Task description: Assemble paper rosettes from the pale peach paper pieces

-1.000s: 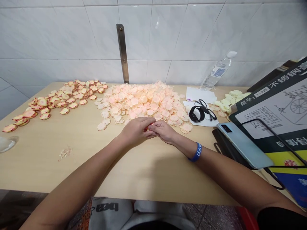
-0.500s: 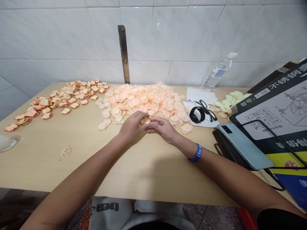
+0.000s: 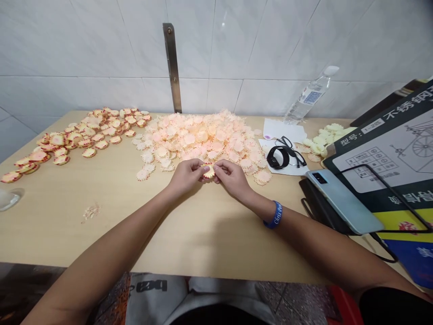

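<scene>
Between my left hand (image 3: 185, 177) and my right hand (image 3: 232, 179) a small scalloped flower-shaped disc (image 3: 209, 172) with a yellow face and reddish edge is pinched, held by the fingertips of both hands. Just beyond my hands lies a large heap of pale peach fringed petal discs (image 3: 196, 140), its nearest pieces almost at my fingers. Further left sits a spread of red-edged yellow scalloped discs (image 3: 91, 137). The material of these pieces is hard to tell.
A pale yellow pile (image 3: 324, 143) lies at the right. Nearby are glasses (image 3: 291, 153), a black wristband (image 3: 278, 158), white papers (image 3: 283, 130), a water bottle (image 3: 307, 101), a phone (image 3: 343, 201), and a printed board (image 3: 382, 153). A metal strip (image 3: 172, 67) rises from the table against the tiled wall.
My hands have drawn slightly apart, and the disc now shows between their fingertips instead of being covered by them. The view has tilted slightly.
</scene>
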Action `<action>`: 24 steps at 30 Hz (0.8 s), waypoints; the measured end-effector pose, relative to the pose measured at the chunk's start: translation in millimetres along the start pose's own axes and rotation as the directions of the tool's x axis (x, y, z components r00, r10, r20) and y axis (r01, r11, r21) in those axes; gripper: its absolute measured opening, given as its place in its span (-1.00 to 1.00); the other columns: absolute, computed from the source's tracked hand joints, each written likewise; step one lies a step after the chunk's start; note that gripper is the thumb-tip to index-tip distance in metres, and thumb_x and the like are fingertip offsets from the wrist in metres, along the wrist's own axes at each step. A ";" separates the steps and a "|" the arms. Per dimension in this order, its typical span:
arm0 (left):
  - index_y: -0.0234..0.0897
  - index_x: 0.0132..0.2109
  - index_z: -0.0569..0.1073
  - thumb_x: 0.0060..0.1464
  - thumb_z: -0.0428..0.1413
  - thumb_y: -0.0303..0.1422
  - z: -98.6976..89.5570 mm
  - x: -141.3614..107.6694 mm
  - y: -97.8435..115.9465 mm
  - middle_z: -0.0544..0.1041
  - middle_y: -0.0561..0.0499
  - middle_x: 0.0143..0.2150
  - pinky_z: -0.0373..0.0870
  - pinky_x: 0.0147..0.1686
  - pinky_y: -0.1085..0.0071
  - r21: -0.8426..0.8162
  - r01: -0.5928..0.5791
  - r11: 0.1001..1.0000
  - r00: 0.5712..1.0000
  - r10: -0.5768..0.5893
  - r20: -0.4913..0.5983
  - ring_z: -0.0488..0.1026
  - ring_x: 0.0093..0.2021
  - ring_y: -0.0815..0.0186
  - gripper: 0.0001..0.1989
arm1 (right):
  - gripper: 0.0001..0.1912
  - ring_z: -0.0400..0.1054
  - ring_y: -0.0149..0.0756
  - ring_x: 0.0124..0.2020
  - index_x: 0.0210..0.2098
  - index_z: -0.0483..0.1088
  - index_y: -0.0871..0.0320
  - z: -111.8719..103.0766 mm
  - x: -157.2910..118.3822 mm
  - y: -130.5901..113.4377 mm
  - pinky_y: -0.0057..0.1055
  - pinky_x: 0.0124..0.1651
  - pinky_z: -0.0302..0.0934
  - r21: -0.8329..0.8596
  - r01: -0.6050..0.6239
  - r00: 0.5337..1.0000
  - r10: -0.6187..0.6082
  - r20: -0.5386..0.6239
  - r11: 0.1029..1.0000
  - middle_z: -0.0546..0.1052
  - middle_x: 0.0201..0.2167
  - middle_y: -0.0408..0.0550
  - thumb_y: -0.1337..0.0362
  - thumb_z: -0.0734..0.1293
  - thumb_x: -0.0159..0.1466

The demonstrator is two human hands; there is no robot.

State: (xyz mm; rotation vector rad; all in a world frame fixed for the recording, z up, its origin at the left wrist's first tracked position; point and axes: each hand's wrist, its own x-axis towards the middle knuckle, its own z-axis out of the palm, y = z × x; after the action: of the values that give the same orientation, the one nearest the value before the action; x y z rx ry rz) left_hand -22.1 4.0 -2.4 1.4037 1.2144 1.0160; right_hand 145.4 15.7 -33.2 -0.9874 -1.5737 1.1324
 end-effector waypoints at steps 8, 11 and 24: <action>-0.29 -0.47 0.34 0.06 0.15 -0.07 9.1 -7.9 6.7 0.33 0.13 -0.64 0.27 -0.58 0.50 -0.081 -0.077 0.994 0.997 0.077 -0.004 0.34 -0.62 0.42 -0.62 | -0.54 0.16 -0.49 -0.67 -0.55 0.25 0.15 -1.3 -2.4 -3.9 -0.50 -0.60 0.03 0.133 -0.019 0.991 0.002 0.133 0.991 0.30 -0.69 -0.24 -0.09 0.27 0.27; -0.26 -0.49 0.24 0.07 0.12 0.03 11.3 -10.8 10.4 0.26 0.16 -0.65 0.17 -0.63 0.54 -0.140 -0.131 0.981 0.991 0.133 0.006 0.28 -0.65 0.47 -0.53 | -0.57 0.18 -0.48 -0.65 -0.50 0.27 0.14 2.7 -5.8 -3.9 -0.50 -0.61 0.02 0.303 -0.042 0.989 -0.004 0.150 0.952 0.33 -0.64 -0.22 -0.08 0.29 0.26; -0.23 -0.22 0.33 0.03 0.16 0.01 21.3 -10.6 3.9 0.30 0.17 -0.58 0.08 -0.64 0.53 -0.454 -0.003 0.891 0.998 0.033 0.059 0.22 -0.64 0.48 -0.60 | -0.56 0.07 -0.54 -0.69 -0.47 0.23 0.12 3.7 -5.4 -17.2 -0.54 -0.62 -0.08 0.484 -0.393 0.905 0.234 0.356 0.782 0.28 -0.68 -0.28 -0.05 0.46 0.03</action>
State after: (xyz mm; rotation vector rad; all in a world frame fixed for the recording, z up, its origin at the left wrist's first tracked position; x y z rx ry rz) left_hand -2.2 -9.7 -2.1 1.0691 0.8427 1.1687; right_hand 141.6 5.5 -18.4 -0.7310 -1.1850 1.9048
